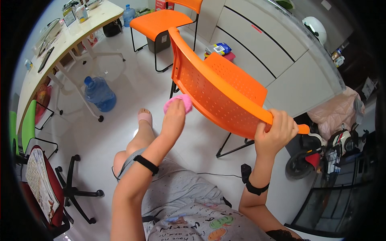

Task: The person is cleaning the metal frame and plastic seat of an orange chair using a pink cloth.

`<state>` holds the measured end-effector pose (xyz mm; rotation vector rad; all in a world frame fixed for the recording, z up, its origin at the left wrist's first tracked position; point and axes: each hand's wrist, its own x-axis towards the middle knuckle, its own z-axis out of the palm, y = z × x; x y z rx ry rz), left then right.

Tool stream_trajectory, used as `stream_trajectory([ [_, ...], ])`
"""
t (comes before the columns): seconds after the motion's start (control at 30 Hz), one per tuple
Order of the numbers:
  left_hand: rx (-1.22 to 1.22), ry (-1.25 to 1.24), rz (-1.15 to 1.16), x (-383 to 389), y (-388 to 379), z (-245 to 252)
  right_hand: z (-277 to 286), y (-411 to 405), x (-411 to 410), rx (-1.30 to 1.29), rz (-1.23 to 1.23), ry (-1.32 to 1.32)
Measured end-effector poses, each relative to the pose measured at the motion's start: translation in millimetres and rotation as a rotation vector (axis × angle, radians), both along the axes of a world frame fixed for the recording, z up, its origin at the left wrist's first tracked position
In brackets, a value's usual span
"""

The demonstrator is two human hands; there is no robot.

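Note:
An orange perforated plastic chair (217, 93) with black metal legs stands before me, its curved backrest nearest to me. My right hand (276, 129) grips the top rim of the backrest near its right end, fingers over the edge. My left hand (175, 116) holds a pink cloth (187, 102) against or close beside the lower edge of the backrest, towards its left end; whether the cloth touches the plastic is hard to tell. Behind the backrest the chair's seat (238, 78) shows partly.
Another orange chair (162, 19) stands beyond, with a grey bin (159, 42) under it. A blue water bottle (101, 93) stands on the floor by a wheeled table (69, 36). White cabinets (256, 36) line the far side. An office chair base (72, 191) is at left, a scooter (313, 153) at right.

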<state>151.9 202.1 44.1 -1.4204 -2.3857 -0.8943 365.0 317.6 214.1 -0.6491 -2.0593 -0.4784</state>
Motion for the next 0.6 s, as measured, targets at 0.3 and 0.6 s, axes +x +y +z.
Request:
stream_trajectory([
  [0.3, 0.213, 0.319, -0.592, 136, 66, 24, 1, -1, -1, 0.013, -0.002, -0.017],
  [0.6, 0.144, 0.293, -0.479, 76, 40, -10, 1, -3, 3, -0.008, -0.002, -0.025],
])
